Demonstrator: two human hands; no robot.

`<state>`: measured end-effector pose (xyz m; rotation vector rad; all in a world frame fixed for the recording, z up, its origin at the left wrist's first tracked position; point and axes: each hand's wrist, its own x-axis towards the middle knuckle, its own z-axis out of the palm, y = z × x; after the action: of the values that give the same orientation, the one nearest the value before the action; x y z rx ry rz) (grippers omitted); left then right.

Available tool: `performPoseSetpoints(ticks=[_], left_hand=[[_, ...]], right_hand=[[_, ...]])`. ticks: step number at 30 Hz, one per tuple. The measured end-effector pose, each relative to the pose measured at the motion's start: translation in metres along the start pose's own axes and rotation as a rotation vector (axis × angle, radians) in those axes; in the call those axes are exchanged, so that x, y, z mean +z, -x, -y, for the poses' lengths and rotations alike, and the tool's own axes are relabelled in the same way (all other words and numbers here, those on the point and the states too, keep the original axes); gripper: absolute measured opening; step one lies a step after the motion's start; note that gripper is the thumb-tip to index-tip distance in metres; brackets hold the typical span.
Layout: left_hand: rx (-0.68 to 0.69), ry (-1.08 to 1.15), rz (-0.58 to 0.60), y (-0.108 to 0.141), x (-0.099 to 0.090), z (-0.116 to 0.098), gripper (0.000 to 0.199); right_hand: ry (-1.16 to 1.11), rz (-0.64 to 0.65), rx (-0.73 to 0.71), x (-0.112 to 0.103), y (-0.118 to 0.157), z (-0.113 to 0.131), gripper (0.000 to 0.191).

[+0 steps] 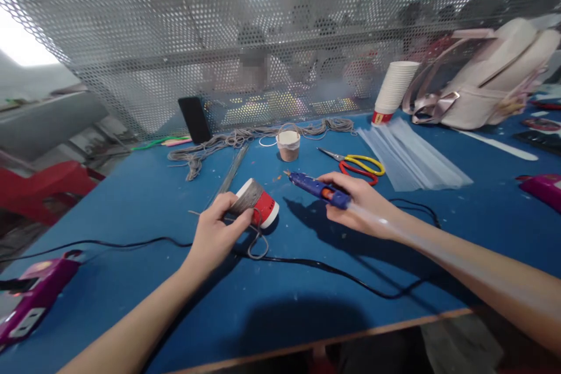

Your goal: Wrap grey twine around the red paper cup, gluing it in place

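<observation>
A thin bead laid just beside the last turn of grey string (249, 197), with the string drawn snug and fingertips clear of the hot nozzle (287, 173), would probably serve best here. The left hand (219, 229) pinches the red-and-white paper cup (266, 207) between thumb and fingers, tilted over the blue table (144, 198); whether they touch I cannot tell. Its long axis slants from the string-covered end, upper left, to the red-and-white end, lower right. The right hand (362, 204) grasps the blue plastic glue gun (312, 185), which points leftward and slightly away, nozzle apart from the cup
</observation>
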<state>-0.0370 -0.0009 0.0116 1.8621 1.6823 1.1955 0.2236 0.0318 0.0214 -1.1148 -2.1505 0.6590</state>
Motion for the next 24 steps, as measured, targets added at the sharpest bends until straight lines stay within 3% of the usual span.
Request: performPoseSetpoints(ticks=[3, 8, 13, 24], left_hand=[[-0.012, -0.009, 0.0, 0.0, 0.001, 0.003, 0.019], [0.004, -0.027, 0.011, 0.002, 0.003, 0.004, 0.02], [0.034, -0.04, 0.01, 0.003, 0.002, 0.0, 0.019], [0.066, -0.069, 0.013, 0.004, 0.004, -0.003, 0.018]], right_hand=[[-0.217, 0.078, 0.182, 0.0, 0.0, 0.024, 0.013], [-0.408, 0.109, 0.181, 0.019, 0.01, 0.04, 0.014], [-0.37, 0.069, 0.186, 0.032, 0.022, 0.032, 0.006], [-0.311, 0.052, 0.16, 0.039, 0.022, 0.033, 0.015]])
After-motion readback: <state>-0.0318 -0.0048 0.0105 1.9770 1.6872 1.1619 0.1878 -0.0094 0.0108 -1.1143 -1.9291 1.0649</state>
